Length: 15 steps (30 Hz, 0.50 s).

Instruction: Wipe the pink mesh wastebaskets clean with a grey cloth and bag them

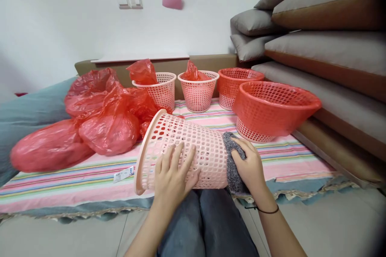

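A pink perforated plastic basket (193, 148) lies on its side at the front edge of the striped cloth, above the person's knees, its rim to the left and its base to the right. My left hand (176, 172) rests on its near wall with the fingers spread. In my right hand (249, 164) is a dark grey cloth (233, 168), pressed against the basket's base end. The cloth covers that end, so the bottom is hidden.
Red plastic bags (108, 128) pile up at the left. Behind stand two pink baskets (200, 94) with red bags inside and two red-lined baskets (268, 108). Grey and brown cushions (325, 48) are stacked at the right. A white tag (123, 174) lies on the striped cloth (90, 184).
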Available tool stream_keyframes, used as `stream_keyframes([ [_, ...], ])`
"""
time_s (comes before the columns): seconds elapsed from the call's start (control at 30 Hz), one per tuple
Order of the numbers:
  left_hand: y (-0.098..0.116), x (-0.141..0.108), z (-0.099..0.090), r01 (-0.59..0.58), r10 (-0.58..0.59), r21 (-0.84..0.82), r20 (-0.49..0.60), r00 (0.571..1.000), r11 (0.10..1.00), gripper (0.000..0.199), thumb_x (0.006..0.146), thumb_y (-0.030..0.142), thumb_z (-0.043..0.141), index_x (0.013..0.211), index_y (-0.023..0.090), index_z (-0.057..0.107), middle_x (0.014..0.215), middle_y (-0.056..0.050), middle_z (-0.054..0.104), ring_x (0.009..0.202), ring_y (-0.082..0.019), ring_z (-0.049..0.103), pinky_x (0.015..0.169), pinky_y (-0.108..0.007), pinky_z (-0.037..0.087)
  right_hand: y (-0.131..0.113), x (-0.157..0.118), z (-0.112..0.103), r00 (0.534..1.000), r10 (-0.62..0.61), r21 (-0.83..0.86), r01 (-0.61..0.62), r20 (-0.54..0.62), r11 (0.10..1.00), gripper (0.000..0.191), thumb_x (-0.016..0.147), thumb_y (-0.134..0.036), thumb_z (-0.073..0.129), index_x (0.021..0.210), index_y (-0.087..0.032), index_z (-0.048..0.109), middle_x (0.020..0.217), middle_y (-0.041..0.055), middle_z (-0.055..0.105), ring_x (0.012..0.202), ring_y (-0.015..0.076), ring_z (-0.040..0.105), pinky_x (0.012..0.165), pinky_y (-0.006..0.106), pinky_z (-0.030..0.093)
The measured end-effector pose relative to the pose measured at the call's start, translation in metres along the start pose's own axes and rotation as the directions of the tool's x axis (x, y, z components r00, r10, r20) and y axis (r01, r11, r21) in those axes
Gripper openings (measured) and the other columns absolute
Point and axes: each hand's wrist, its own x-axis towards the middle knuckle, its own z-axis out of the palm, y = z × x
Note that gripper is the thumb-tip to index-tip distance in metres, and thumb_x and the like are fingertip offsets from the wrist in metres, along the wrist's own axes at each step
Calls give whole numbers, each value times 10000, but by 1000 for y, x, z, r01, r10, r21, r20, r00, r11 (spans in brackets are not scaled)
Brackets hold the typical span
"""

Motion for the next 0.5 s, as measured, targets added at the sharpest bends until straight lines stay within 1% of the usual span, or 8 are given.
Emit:
stream_keyframes([
  [0.07, -3, 15, 4, 17, -17, 5, 18, 1000, 1000, 549, 873, 475, 570, 1382, 271, 540, 1438, -98, 533, 1353, -356, 432, 1132, -517, 252, -5, -3, -1, 1000, 1, -29, -1, -1, 1000, 357, 825, -270, 491, 1124, -203, 675, 1175, 99, 659, 1117, 273, 568, 1015, 484, 423],
  [0.13, -7, 25, 9, 11, -10, -6, 61, 998, 1000, 576, 869, 494, 562, 1398, 267, 521, 1487, -93, 474, 1413, -388, 330, 1157, -589, 167, -8, -4, -1, 1000, -3, -49, 3, 4, 999, 361, 822, -270, 494, 1128, -208, 676, 1170, 95, 661, 1104, 278, 569, 1009, 493, 423],
  [0.17, -10, 29, 11, 6, -5, -13, 83, 997, 1000, 578, 867, 498, 560, 1394, 264, 525, 1492, -92, 466, 1423, -399, 304, 1158, -614, 140, -7, -5, -1, 1000, -3, -52, 4, 8, 999, 365, 822, -271, 494, 1133, -208, 674, 1171, 94, 659, 1101, 279, 569, 1007, 495, 424],
  [0.27, -17, 33, 15, -2, 4, -22, 115, 993, 1000, 563, 864, 499, 559, 1371, 254, 551, 1480, -92, 482, 1413, -412, 318, 1156, -633, 140, -3, -16, -2, 1000, 5, -30, -4, 8, 1000, 376, 830, -279, 492, 1155, -203, 664, 1182, 95, 647, 1103, 278, 568, 997, 496, 432],
  [0.4, -20, 31, 13, -4, 7, -24, 117, 993, 1000, 554, 867, 499, 553, 1364, 254, 560, 1479, -86, 485, 1399, -412, 344, 1153, -636, 152, 3, -41, -6, 1000, 22, -44, -23, -12, 999, 385, 856, -304, 501, 1196, -203, 648, 1195, 100, 635, 1112, 278, 563, 977, 494, 447],
  [0.47, -18, 28, 11, 12, -9, -35, 99, 995, 999, 538, 866, 496, 557, 1345, 253, 579, 1463, -83, 505, 1393, -404, 359, 1154, -631, 158, 2, -43, -7, 1000, -1, -78, -1, -28, 997, 383, 863, -317, 506, 1201, -208, 651, 1197, 101, 635, 1114, 280, 559, 974, 491, 449],
  [0.5, -17, 25, 10, 24, -20, -40, 86, 996, 999, 530, 863, 495, 563, 1333, 253, 591, 1452, -81, 518, 1391, -401, 364, 1155, -627, 164, 1, -40, -6, 999, -16, -86, 13, -33, 996, 381, 863, -316, 506, 1198, -212, 654, 1197, 99, 636, 1114, 279, 558, 977, 489, 447],
])
